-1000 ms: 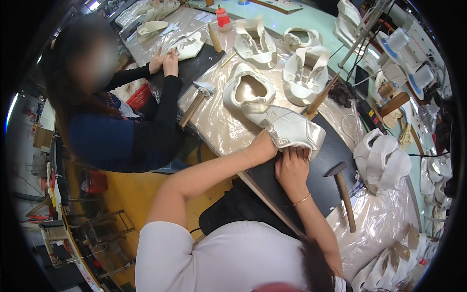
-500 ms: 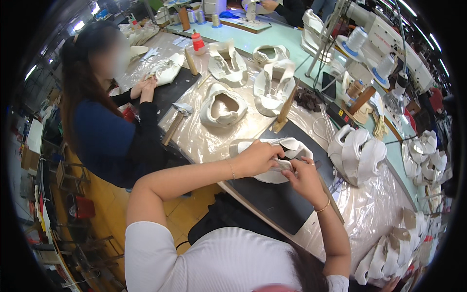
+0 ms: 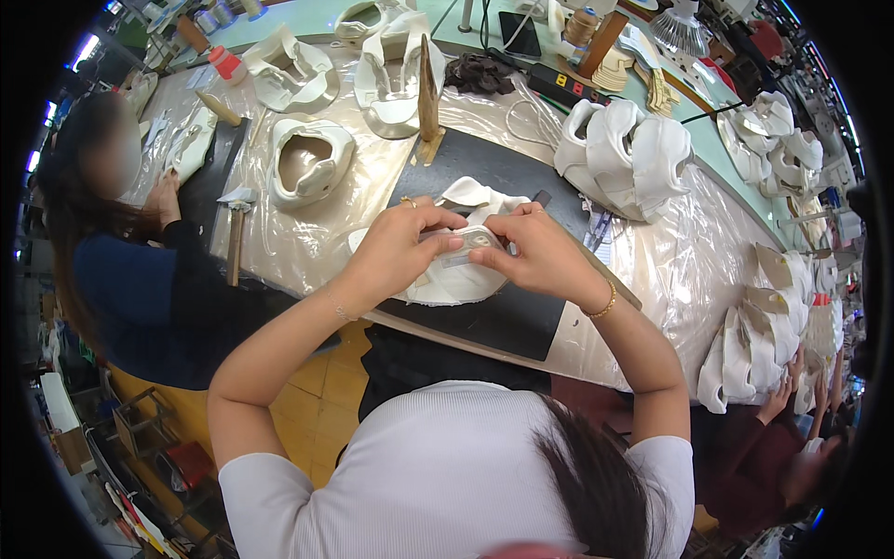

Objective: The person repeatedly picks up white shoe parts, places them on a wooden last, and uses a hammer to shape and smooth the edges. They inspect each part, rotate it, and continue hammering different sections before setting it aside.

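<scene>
Both hands are now pinching a white leather shoe upper (image 3: 453,265) on the black mat (image 3: 503,312) at the desk's centre; left hand (image 3: 402,244) at nine o'clock, right hand (image 3: 533,252) at three, having closed together since a second ago.

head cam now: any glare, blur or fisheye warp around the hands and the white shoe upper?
Head view: left hand and right hand are sharp, as is the white shoe upper they pinch; glare streaks the clear plastic sheet on the bench; the black work mat is matte, with no glare; edges bow toward the black circular rim; the co-worker's face at left is blurred.
</scene>
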`<action>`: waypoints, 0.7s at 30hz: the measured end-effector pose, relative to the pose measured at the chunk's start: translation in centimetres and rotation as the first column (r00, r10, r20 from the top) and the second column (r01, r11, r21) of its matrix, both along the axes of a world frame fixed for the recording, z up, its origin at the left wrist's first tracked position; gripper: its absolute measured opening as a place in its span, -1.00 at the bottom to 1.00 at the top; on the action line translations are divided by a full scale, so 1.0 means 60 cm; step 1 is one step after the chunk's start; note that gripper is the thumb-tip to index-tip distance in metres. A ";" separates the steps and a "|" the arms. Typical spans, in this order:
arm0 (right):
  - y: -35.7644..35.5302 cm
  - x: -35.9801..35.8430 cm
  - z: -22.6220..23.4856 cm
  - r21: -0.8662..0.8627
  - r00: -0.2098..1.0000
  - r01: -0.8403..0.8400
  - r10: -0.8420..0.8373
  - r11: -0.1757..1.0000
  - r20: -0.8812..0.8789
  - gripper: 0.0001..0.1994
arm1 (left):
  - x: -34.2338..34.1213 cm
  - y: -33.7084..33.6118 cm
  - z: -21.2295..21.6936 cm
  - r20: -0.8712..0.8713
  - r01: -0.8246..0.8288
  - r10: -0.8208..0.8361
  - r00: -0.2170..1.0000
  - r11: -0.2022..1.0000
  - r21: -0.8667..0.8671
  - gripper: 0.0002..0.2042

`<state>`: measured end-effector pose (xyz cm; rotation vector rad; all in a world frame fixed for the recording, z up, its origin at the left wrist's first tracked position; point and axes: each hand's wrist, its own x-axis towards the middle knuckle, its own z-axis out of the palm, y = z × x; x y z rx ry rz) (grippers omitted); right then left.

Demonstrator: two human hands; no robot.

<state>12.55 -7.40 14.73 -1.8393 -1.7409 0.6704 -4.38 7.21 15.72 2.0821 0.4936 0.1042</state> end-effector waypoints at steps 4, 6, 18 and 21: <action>-0.003 -0.003 -0.005 0.040 0.998 0.060 -0.059 0.997 -0.030 -0.72 | 0.002 0.002 -0.004 0.070 0.022 -0.027 0.997 0.997 0.074 -0.81; -0.003 -0.008 -0.009 0.097 0.990 0.130 -0.123 0.987 -0.071 -0.72 | 0.004 0.001 -0.011 0.178 0.011 -0.043 0.983 0.984 0.175 -0.85; -0.036 -0.051 0.033 0.178 0.995 0.010 -0.028 0.984 0.100 -0.84 | 0.004 0.038 -0.002 0.177 0.461 -0.543 0.821 0.813 0.356 -0.88; -0.048 -0.056 0.045 0.193 0.990 -0.056 0.029 0.980 0.139 -0.86 | -0.003 0.048 0.027 0.114 0.316 -0.554 0.825 0.619 0.720 -0.82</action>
